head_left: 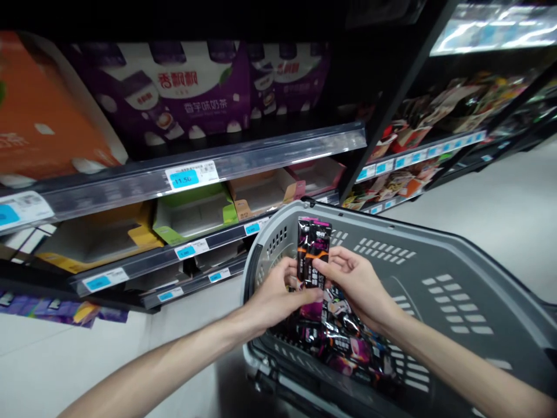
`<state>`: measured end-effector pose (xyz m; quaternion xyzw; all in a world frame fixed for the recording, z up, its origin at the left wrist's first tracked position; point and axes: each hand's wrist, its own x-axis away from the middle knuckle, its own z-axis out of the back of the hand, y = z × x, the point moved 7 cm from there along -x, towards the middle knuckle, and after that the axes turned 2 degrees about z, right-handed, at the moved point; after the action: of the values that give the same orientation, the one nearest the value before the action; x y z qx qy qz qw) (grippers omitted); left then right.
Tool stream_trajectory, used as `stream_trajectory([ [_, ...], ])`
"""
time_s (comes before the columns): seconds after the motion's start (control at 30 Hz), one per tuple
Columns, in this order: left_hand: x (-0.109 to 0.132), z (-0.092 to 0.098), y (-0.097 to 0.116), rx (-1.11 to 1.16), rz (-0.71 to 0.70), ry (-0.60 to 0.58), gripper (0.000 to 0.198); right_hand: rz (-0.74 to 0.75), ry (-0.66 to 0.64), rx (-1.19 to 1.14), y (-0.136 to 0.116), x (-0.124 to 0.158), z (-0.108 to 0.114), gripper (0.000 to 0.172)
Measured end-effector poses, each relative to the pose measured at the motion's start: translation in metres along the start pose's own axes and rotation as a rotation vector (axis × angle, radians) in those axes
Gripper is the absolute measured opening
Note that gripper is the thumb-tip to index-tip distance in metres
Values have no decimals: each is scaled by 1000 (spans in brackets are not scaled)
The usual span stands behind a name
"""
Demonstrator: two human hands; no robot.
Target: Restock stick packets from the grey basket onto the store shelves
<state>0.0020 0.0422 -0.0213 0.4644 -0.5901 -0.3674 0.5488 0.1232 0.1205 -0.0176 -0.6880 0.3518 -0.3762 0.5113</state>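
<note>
Above the inside of a grey shopping basket [472,247], both hands hold black-and-purple sachets [319,247] with an orange stripe, upright and side by side. My left hand [281,296] closes on them from the left, its thumb across their lower part. From the right, my right hand [357,281] pinches them, with the thumb on the printed front and the fingers behind. Below the hands, several similar dark, shiny sachets [348,345] lie in a heap in the basket. My wrists and the held sachets hide part of that heap.
Left of the basket stands a dark shelf with a clear price rail [270,159]. It carries purple milk tea boxes [204,98] and an orange box [47,116]. Below are yellow [96,247], green [195,217] and orange-brown [261,197] display cartons. More shelves [435,122] run back right.
</note>
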Motion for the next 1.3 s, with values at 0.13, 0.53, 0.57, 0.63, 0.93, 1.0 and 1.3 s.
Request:
stream_trajectory([
  [0.13,2,0,3,-7,6,40,42,-11,-37,-27,0,1,-1,41],
  [0.53,6,11,10,136,-169,191,41,-85,-383,-26,6,15,-32,65],
  [0.57,6,10,10,137,-176,169,40,-106,-414,-20,7,17,-35,67],
  [0.63,7,9,9,142,-192,132,38,-122,-443,10,9,19,-37,65],
  [0.93,4,14,4,211,-199,201,45,-54,-291,53,12,8,-30,56],
  [1.0,3,20,0,178,-195,270,49,-31,-177,62,14,4,-22,53],
  [1.3,-29,-3,-37,-442,-162,-15,58,159,78,19,-56,-3,-9,54],
])
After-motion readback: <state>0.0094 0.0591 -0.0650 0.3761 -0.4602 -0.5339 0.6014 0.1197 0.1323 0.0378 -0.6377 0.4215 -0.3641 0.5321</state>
